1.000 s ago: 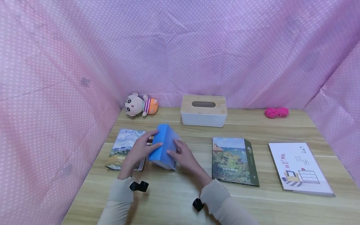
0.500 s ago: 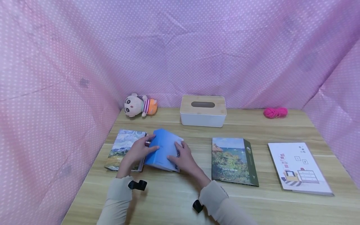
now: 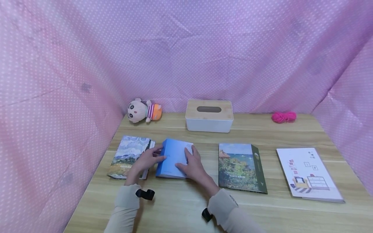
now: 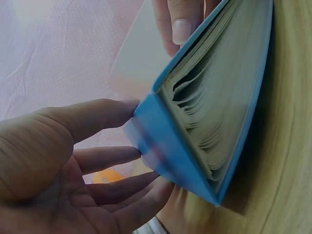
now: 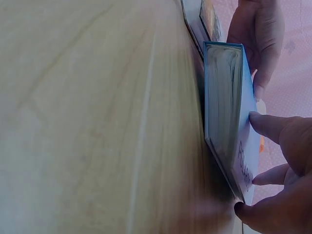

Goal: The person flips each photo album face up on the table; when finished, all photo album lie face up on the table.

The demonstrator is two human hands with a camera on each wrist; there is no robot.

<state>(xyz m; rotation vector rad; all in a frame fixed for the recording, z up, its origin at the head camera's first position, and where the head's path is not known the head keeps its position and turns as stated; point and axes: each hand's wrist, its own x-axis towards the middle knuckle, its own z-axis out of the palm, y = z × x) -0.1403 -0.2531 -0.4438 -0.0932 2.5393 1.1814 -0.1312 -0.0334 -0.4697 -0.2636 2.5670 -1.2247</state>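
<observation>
A thick blue photo album [image 3: 172, 157] lies on the wooden table, its front cover facing up and dark lettering along the right side. At its spine [image 4: 168, 146], my left hand [image 3: 146, 160] touches the edge with thumb and fingertips, palm held away. My right hand [image 3: 193, 167] rests thumb and spread fingers on the right part of the cover; one fingertip reaches the outer edge in the right wrist view. The pages [image 5: 223, 92] show between closed covers. Just left is a photo album with a painted landscape cover [image 3: 128, 153], partly hidden by my left hand.
To the right lie a green-spined photo album [image 3: 237, 168] and a white album with a furniture drawing [image 3: 309, 174]. Along the back are a plush toy [image 3: 142, 111], a tissue box with a wooden lid [image 3: 209, 124] and pink yarn [image 3: 284, 117]. A pink dotted curtain [image 3: 186, 58] hangs behind.
The blue album has gone from tilted, spine raised, to lying cover up on the table, between both hands. My right fingers have spread further over its cover.
</observation>
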